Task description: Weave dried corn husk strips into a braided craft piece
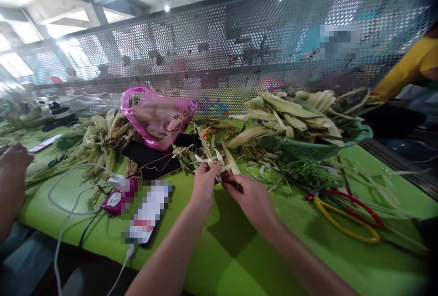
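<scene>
Both pinching husk strips: left hand, right hand | pink bag: "欢迎"

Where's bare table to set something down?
Green table: one patch between right forearm and scissors; a narrower one between plugged-in phone and left forearm. Crowded: far side, with pink bag, corn husks, green basket.

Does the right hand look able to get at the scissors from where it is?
Likely yes: the scissors lie to the right of the right hand, handles largely uncovered, nothing tall between, though it looks busy with the pale husk pieces.
</scene>
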`<action>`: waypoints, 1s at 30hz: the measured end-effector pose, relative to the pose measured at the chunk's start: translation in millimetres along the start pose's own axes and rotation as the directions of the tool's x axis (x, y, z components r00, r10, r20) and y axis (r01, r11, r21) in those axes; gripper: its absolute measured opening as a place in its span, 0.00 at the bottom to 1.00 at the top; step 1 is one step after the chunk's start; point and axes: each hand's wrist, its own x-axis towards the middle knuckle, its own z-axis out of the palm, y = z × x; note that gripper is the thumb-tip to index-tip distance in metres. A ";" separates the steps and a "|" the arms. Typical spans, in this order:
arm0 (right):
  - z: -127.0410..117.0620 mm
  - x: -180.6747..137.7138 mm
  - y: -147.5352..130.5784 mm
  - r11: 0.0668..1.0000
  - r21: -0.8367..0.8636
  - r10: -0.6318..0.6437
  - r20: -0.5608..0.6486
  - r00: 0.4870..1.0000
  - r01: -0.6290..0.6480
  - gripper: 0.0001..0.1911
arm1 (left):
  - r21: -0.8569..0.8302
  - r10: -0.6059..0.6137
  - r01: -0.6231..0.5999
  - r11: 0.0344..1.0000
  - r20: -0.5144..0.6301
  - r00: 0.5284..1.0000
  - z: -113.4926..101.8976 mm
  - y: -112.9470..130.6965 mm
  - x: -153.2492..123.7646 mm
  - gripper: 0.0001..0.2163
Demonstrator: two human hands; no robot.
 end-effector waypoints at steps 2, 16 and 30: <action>6.4 1.6 3.4 0.994 0.045 0.097 0.040 0.994 -0.099 0.11 | 0.002 0.006 -0.006 1.000 -0.004 1.000 0.9 -3.5 -0.2 0.15; 0.4 0.3 -1.9 0.974 0.001 0.223 0.136 0.965 -0.225 0.07 | 0.095 0.131 -0.126 0.987 -0.050 0.990 -11.9 9.4 11.7 0.15; -24.1 12.8 12.7 0.914 0.377 0.147 0.040 0.988 -0.151 0.14 | 0.199 -0.039 -0.012 0.980 0.249 0.968 -3.8 2.5 -0.7 0.16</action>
